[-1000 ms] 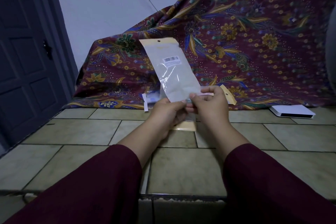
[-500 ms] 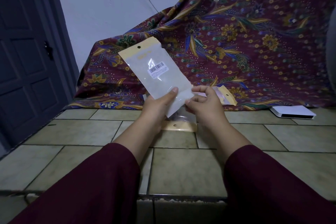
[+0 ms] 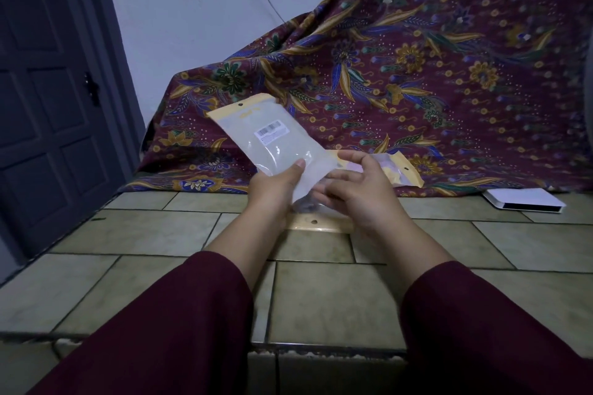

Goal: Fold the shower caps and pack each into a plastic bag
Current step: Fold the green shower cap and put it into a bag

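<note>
A: Plastic bag [image 3: 276, 141], clear with a yellow header strip and a barcode sticker, is up in the air above the tiled floor [image 3: 321, 298], tilted so the header points up and to the left.

B: Who has it?

A: The left hand [image 3: 272, 189] grips its lower end, thumb lying flat on the front. The right hand [image 3: 356, 189] is just beside it with fingers spread and relaxed; its fingertips are at the bag's lower right edge, though I cannot tell whether they touch.

B: Closest to the camera?

A: Two dark red sleeves [image 3: 179, 324] fill the bottom of the view, and between them runs the chipped front edge of the tiles.

B: And under the hands?

A: Another bag [image 3: 316, 223] lies flat on the tiles; only its yellow header with the punched hole shows, the hands cover the rest. Something dark sits just below the held bag's lower end, too blurred to name.

B: Further back?

A: A third bag [image 3: 398, 170] leans against the patterned cloth [image 3: 417, 58], partly hidden by the right hand. A flat white box [image 3: 526, 204] rests at the cloth's foot on the right. Far left stands a dark panelled door [image 3: 48, 106], with a pale wall [image 3: 199, 9] behind the cloth.
</note>
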